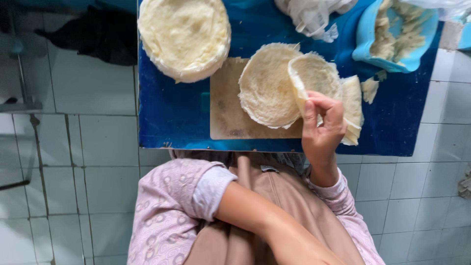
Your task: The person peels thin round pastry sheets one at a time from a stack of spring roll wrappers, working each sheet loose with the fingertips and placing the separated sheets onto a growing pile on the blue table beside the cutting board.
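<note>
My right hand (321, 125) pinches a thin, round, pale wrapper sheet (314, 73) by its near edge and lifts it off the table. Just left of it, a stack of the same round sheets (265, 86) lies on a tan cutting board (223, 108). Cut, wedge-shaped sheets (353, 105) lie piled under and to the right of that hand. My left forearm (265, 221) crosses my lap toward the bottom edge, and its hand is out of the picture.
A larger, thick stack of round sheets (184, 37) sits at the far left of the blue table (167, 113). A blue bowl of scraps (392, 34) and a crumpled white plastic bag (314, 17) stand at the far right. White floor tiles surround the table.
</note>
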Tool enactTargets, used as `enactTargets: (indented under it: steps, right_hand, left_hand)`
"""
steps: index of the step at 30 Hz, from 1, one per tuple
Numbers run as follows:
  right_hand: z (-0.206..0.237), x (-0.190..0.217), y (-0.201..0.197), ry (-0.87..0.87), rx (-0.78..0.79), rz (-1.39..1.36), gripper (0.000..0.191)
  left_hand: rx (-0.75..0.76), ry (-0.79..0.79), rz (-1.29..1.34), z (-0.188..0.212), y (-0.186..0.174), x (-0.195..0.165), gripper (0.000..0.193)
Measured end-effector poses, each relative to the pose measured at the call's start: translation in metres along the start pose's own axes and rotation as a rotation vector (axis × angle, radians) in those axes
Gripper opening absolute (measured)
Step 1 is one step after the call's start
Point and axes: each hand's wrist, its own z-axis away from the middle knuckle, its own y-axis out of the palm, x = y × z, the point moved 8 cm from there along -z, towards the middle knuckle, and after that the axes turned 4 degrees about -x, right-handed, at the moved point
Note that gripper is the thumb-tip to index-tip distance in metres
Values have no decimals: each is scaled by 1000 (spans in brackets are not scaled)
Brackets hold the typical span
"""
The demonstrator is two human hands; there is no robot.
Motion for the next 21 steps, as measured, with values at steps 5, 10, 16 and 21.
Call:
enactTargets:
  steps: [5, 10, 16, 21]
  right_hand:
    - [-9, -10, -9, 193, -5, -304, 6]
    - [-15, -13, -13, 301, -4, -551, 4]
    - [-7, -8, 21, 344, 287, -496, 9]
    - [-8, -6, 16, 333, 255, -413, 8]
  left_hand:
    - [-254, -218, -266, 22, -38, 31, 11]
    - [-1071, -557, 0, 109, -122, 98, 40]
    - [-1110, -637, 232, 139, -128, 147, 55]
    - [-1134, -605, 277, 145, -129, 145, 54]
